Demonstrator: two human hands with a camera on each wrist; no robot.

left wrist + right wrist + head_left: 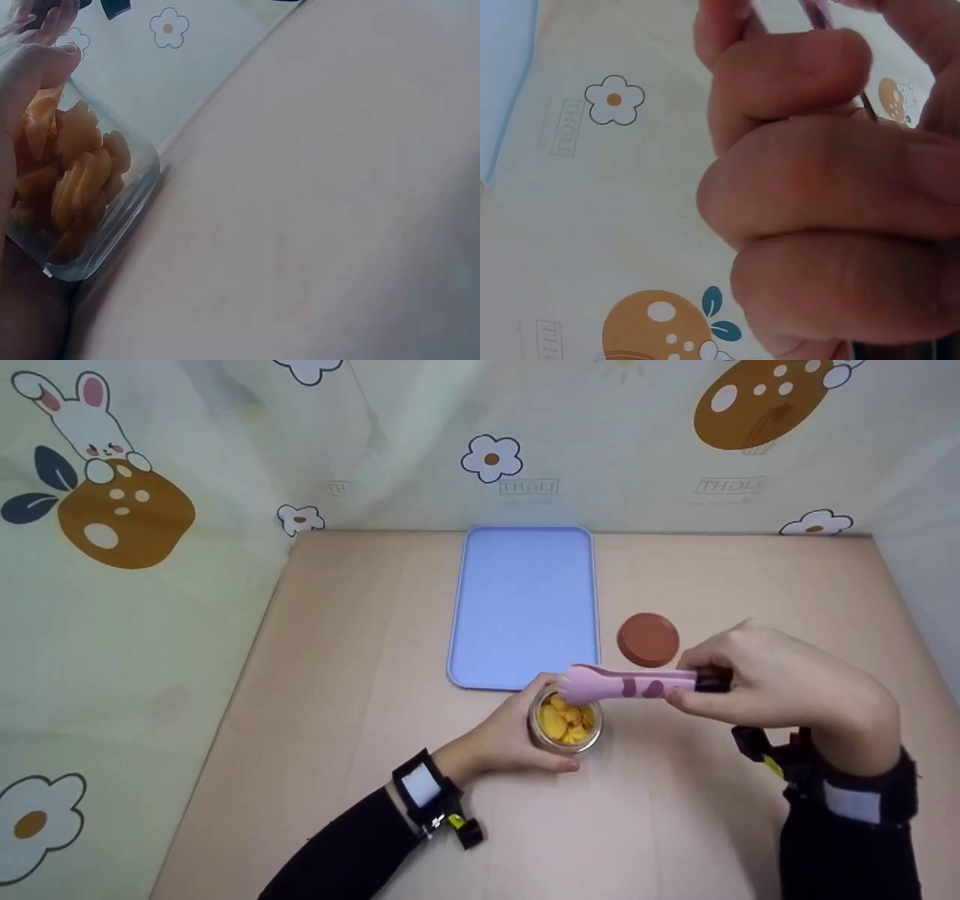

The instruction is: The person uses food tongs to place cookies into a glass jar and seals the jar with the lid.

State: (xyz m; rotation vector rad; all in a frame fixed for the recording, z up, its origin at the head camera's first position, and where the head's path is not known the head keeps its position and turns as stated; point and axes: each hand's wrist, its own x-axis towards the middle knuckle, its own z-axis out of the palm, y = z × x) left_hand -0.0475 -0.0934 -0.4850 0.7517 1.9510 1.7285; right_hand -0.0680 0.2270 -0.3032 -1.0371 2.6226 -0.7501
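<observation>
My left hand [517,733] grips a clear glass jar [534,718] around its side. Ridged yellow pieces [564,721] fill much of the jar, and in the left wrist view the pieces [79,172] show through its wall. In my right hand [772,675] is a pair of pink paw-shaped tongs [630,684] with a black end. Its paw tip overlaps the far edge of the jar's mouth in the head view. The right wrist view shows curled fingers [802,172], with most of the tongs hidden behind them.
A blue rectangular tray [525,607] lies flat beyond the jar, near the back of the wooden table [360,637]. A round brown lid [649,639] rests right of the tray, close to the right hand. Patterned cloth walls [405,450] stand around the table.
</observation>
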